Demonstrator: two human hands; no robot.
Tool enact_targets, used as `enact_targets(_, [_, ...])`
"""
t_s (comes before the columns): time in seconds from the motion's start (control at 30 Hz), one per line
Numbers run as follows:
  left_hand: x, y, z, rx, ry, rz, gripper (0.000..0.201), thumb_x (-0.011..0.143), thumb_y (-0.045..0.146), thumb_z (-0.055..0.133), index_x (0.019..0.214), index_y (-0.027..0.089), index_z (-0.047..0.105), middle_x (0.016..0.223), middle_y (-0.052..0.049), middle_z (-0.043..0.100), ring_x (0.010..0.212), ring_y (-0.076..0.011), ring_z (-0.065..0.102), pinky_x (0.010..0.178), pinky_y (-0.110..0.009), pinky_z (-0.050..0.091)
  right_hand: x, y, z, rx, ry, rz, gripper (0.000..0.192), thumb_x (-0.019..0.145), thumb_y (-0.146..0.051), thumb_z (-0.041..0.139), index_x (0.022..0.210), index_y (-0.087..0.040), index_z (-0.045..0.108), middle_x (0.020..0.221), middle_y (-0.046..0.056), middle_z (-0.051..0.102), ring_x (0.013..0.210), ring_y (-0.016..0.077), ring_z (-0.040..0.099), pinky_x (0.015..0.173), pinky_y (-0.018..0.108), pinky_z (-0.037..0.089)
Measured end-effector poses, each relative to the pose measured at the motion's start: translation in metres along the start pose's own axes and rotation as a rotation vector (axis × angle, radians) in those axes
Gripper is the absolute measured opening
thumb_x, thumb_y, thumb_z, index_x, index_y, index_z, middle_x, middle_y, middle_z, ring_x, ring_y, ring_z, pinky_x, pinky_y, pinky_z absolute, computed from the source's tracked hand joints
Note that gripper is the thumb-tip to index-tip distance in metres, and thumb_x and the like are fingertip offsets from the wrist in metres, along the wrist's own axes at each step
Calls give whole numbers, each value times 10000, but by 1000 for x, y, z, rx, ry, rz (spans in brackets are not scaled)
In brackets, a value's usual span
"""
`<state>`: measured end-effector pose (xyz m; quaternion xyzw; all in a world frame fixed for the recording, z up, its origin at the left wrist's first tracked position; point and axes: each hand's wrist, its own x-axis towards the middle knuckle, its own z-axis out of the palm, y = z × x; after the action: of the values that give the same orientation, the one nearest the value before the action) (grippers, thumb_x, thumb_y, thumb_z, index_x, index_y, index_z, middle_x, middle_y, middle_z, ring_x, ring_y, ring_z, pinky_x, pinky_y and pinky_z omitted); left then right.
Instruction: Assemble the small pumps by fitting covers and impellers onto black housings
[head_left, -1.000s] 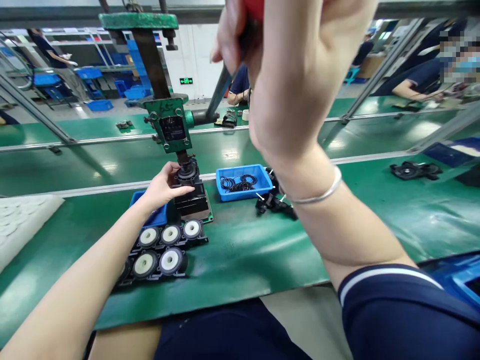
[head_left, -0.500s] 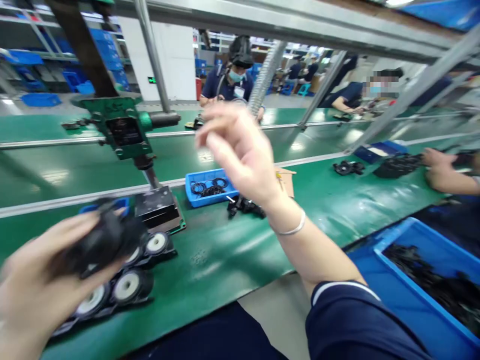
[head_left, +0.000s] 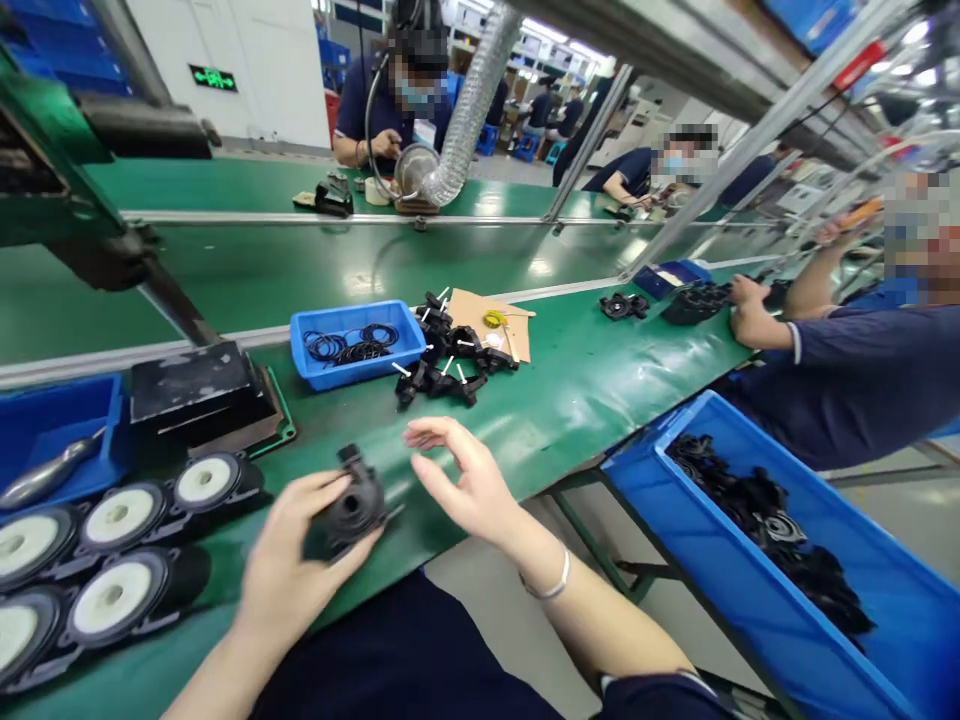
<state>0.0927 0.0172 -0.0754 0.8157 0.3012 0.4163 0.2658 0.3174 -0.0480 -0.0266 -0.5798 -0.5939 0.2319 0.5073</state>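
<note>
Black plastic is what the left hand (head_left: 289,570) holds: a small round pump part (head_left: 352,505), pinched between thumb and fingers just above the near edge of the green table (head_left: 585,390). The right hand (head_left: 461,480) is open and empty, with its fingers spread, just right of the part and not touching it.

Behind the part sits the dark press block (head_left: 199,392). Left of the part lie round black pieces with white middles (head_left: 120,560), set in rows. Farther back and to the right of the part is a small blue tray (head_left: 352,343) with thin black rings in it. Beside that tray is a heap of black pieces with white pins (head_left: 450,365). Down to the right of the part, below the table edge, stands a big blue bin (head_left: 780,560) full of black parts. A co-worker's hand (head_left: 746,310) rests on the table far to the right.

The part hangs right at the table edge, so I think it could slip and fall to the floor if the grip goes loose. The open hand could also bump it, since the two are so close.
</note>
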Motion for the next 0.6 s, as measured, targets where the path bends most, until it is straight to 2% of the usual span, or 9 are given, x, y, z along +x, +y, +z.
enact_targets(0.1, [3, 5, 42, -43, -66, 9, 487, 852, 257, 738, 1281, 214, 511, 1198, -112, 624, 1137, -244, 646, 950, -402, 577, -27, 11, 10, -28, -64, 86, 584, 935, -303, 632, 1465, -241, 397, 1453, 124, 516, 1335, 217, 534, 1142, 430, 457])
enact_targets(0.17, [5, 7, 53, -85, -129, 3, 498, 869, 241, 711, 1310, 214, 481, 1273, -140, 590, 1224, -256, 607, 1005, -422, 554, -35, 19, 14, -12, -96, 155, 715, 922, -346, 660, 1534, -269, 297, 1545, 118, 439, 1419, 237, 464, 1198, 462, 400])
enact_targets(0.23, [6, 7, 51, -137, -214, 24, 527, 868, 234, 710, 1336, 219, 469, 1338, -155, 559, 1285, -259, 571, 1054, -430, 528, -36, 25, 15, -9, -135, 173, 791, 905, -372, 688, 1562, -301, 253, 1580, 96, 415, 1454, 247, 431, 1215, 470, 378])
enact_targets(0.33, [6, 7, 42, -223, -307, 57, 564, 858, 239, 727, 1359, 220, 469, 1371, -155, 559, 1298, -244, 572, 1074, -398, 520, -32, 30, 16, -17, -182, 122, 791, 894, -369, 706, 1561, -329, 282, 1568, 73, 451, 1447, 247, 450, 1209, 455, 390])
enact_targets(0.6, [12, 6, 39, -270, -306, -3, 547, 810, 265, 786, 1307, 206, 566, 1342, -131, 634, 1271, -227, 610, 1078, -360, 523, -27, 35, 18, 70, -197, 86, 754, 899, -312, 699, 1551, -349, 324, 1558, 54, 469, 1425, 245, 486, 1197, 451, 409])
